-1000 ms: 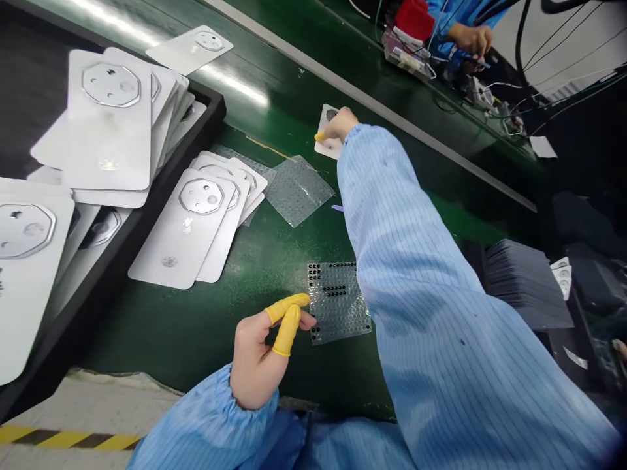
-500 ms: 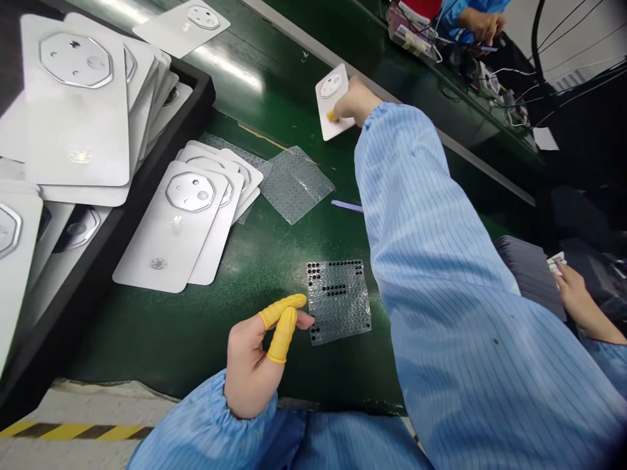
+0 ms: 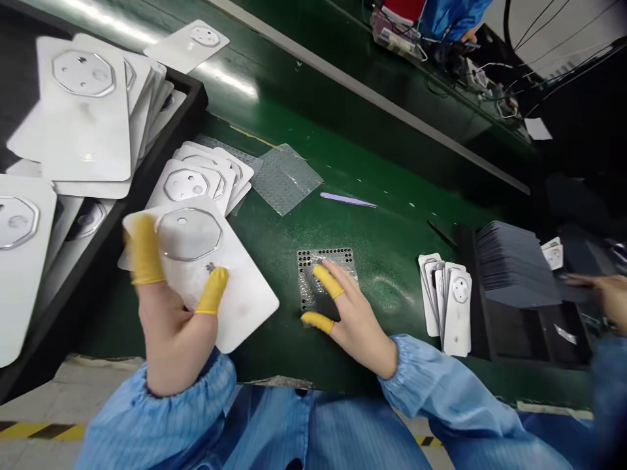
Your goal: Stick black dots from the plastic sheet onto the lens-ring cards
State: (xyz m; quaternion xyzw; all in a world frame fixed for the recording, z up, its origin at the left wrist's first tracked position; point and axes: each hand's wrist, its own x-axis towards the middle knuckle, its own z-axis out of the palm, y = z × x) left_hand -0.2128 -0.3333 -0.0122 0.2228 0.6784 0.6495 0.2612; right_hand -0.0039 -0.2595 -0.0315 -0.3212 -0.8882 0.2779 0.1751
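Left of centre in the frame, a white panel [image 3: 245,287] with an octagonal outline lies aslant under the person's left hand [image 3: 176,336]. Thumb and blurred forefinger are apart across its face; whether the grip is clamped on it cannot be told, since the other fingers are hidden. Near the centre, the right hand [image 3: 357,320] touches a clear sheet [image 3: 306,281] dotted with black spots, its thumb and forefinger apart and holding nothing that shows.

The work looks partway through, judging by how things are spread. One panel is being handled; just behind it a fanned pile [image 3: 183,184] of similar panels rests on the green table [image 3: 264,365]. More panels [image 3: 93,130] fill the black tray [image 3: 196,101] at the left edge, and a lone panel [image 3: 183,49] lies at the upper left. Which of these are finished and which are left cannot be told. Gaps between the sheet's black spots suggest some have been used, while several rows remain. Above centre, lilac tweezers [image 3: 347,199] lie on the table, apart from both hands.
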